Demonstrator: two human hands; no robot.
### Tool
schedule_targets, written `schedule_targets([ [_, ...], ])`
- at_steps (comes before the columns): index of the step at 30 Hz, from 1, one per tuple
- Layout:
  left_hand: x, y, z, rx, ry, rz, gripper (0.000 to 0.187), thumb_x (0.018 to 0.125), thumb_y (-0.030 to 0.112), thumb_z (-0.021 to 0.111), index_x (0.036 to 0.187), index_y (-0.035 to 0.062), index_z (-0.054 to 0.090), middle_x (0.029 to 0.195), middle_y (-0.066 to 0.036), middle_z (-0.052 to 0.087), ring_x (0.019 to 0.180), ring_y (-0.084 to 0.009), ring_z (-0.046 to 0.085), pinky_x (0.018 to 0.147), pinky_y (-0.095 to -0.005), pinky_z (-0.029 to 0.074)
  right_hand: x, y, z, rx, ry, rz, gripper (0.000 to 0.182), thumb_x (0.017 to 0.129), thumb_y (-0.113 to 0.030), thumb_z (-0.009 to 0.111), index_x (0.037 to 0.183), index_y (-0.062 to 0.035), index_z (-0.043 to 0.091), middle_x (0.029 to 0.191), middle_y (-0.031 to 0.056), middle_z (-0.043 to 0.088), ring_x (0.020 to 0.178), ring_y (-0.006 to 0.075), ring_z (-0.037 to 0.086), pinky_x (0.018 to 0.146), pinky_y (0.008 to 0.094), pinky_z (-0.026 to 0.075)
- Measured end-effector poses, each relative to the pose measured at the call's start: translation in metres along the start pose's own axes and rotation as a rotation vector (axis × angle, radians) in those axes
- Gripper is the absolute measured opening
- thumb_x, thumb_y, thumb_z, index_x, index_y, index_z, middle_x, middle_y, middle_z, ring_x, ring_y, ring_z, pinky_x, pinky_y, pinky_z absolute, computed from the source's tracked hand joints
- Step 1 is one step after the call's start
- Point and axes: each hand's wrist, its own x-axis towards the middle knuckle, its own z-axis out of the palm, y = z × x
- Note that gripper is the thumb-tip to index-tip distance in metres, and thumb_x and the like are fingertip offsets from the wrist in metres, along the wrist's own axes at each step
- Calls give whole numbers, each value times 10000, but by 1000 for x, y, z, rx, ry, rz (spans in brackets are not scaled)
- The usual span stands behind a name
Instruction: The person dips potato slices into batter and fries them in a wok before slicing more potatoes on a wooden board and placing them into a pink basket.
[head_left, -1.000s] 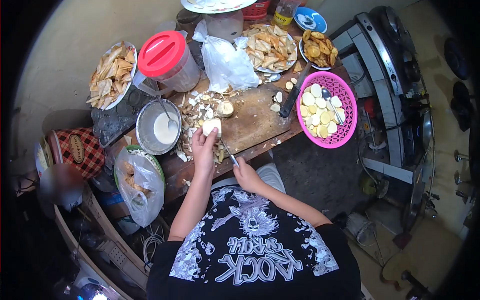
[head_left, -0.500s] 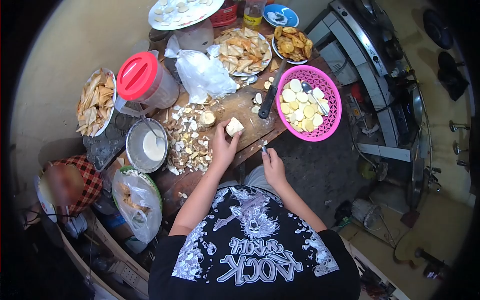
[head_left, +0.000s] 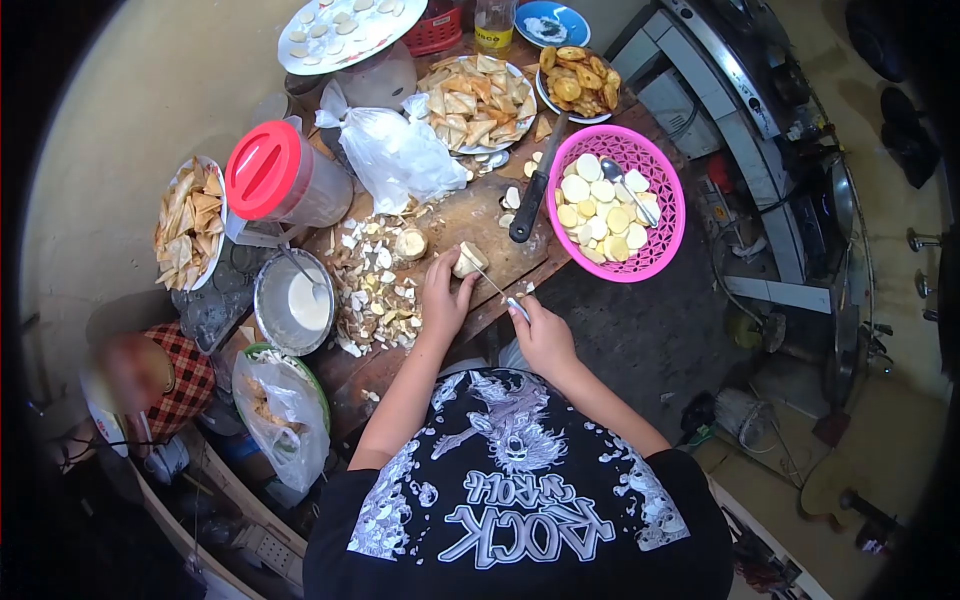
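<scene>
My left hand (head_left: 443,300) grips a pale peeled root piece (head_left: 467,261) over the near edge of the wooden cutting board (head_left: 455,222). My right hand (head_left: 541,337) is closed round the handle of a small knife (head_left: 518,309), whose thin blade reaches up and left to the root piece. Left of my left hand lies a heap of peelings (head_left: 375,300), with another cut root piece (head_left: 410,243) at its edge. A large knife with a black handle (head_left: 529,207) rests beside the pink basket (head_left: 677,205) of pale slices (head_left: 600,215).
A red-lidded pitcher (head_left: 262,170), a metal bowl (head_left: 262,300) of white liquid, a white plastic bag (head_left: 400,160), and plates of folded pastries (head_left: 480,105) and fried slices (head_left: 578,82) surround the board. A person (head_left: 180,375) is at the far left.
The small knife's blade now shows against the root piece, which has tilted in my left hand. My right hand has turned slightly. The whole view has shifted a little.
</scene>
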Motion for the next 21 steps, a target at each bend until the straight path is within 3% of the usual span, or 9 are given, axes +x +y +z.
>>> schedule_targets([
  [21,5,9,0,-103,28,-10,334,727,42,705,1016,-22,549,1058,-178,570,1023,-328,555,866,-375,450,2,-22,-16,-176,-81,37,252,929,-246,434,912,3,469,735,218,607,656,399,605,580,478,482],
])
